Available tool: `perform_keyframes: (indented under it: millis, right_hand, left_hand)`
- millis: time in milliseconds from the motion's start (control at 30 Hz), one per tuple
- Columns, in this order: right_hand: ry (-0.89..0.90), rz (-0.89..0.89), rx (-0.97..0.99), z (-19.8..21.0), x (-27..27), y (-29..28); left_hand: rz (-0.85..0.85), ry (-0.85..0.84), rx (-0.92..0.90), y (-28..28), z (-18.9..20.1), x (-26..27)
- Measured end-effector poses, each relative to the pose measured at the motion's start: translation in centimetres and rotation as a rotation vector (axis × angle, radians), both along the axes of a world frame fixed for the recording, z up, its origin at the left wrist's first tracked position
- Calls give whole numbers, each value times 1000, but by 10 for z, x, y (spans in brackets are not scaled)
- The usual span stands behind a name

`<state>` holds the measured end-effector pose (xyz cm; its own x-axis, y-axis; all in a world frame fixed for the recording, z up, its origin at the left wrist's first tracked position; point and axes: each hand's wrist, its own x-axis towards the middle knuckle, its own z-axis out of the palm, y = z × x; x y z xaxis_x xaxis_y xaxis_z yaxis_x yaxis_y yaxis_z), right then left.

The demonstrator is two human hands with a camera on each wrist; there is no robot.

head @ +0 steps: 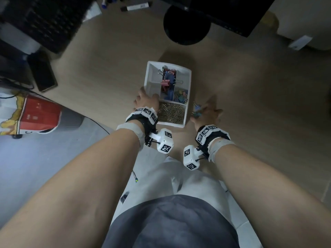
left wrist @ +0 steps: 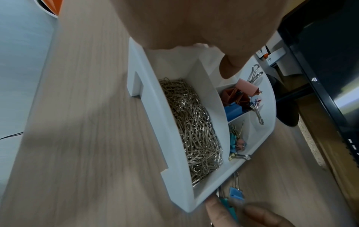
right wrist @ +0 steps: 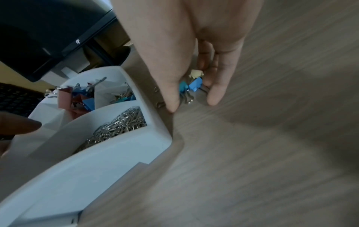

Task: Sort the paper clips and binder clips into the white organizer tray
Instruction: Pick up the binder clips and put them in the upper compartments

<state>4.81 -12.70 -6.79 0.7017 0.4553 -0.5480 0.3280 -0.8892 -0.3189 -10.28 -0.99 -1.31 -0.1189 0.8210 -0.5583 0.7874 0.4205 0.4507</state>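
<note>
The white organizer tray (head: 188, 81) sits mid-desk. Its near compartment is heaped with metal paper clips (head: 172, 113). Large pink and blue binder clips (head: 167, 81) fill the middle one, and small coloured clips (head: 181, 97) lie in the right one. My left hand (head: 148, 97) grips the tray's left wall, its thumb (left wrist: 231, 66) inside. Just right of the tray, my right hand (right wrist: 192, 98) pinches a bunch of small binder clips (right wrist: 195, 83), blue, teal and yellow, low over the desk. The left wrist view shows those small clips (left wrist: 236, 195) beside the tray (left wrist: 170, 138) corner.
A black round monitor base (head: 186, 24) and monitor stand behind the tray. A keyboard (head: 44, 20) and a dark phone (head: 43, 74) lie far left, with markers (head: 136, 7) at the back. A red and white bag (head: 35, 115) hangs off the desk's left edge.
</note>
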Motion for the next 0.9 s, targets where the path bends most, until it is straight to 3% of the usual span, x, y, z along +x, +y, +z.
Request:
perform_keyframes:
  millis: [567, 733, 900]
  right_hand:
    - [44, -29, 335, -8, 6, 1]
    - [80, -62, 353, -5, 7, -3]
    - [88, 31, 356, 7, 6, -7]
  left_hand:
    - [51, -23, -6, 1, 3, 3]
    - [52, -19, -2, -1, 4, 4]
    - [65, -40, 2, -2, 8, 5]
